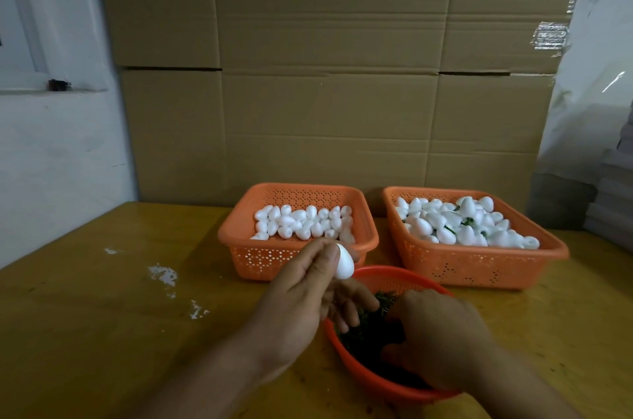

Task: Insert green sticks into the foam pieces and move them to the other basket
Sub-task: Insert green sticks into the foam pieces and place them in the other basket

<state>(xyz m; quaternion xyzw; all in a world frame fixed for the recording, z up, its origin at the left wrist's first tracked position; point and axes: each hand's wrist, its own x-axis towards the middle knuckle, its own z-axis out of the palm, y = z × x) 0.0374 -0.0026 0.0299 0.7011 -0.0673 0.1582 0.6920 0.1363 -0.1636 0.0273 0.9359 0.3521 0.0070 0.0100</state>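
Two baskets side by side at the back of my bench, a round bowl in front.

The left basket (pixel 298 230) holds foam pieces (pixel 301 221); the right basket (pixel 476 254) holds stuck ones (pixel 466 225). My bowl (pixel 394 381) of sticks (pixel 370 329) sits nearest me, before both, with cardboard boxes (pixel 325 76) stacked behind everything.

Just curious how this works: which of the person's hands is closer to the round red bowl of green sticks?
Right. The right hand reaches down into the round red bowl among the green sticks. The left hand hovers over its far left rim, pinching a foam piece.
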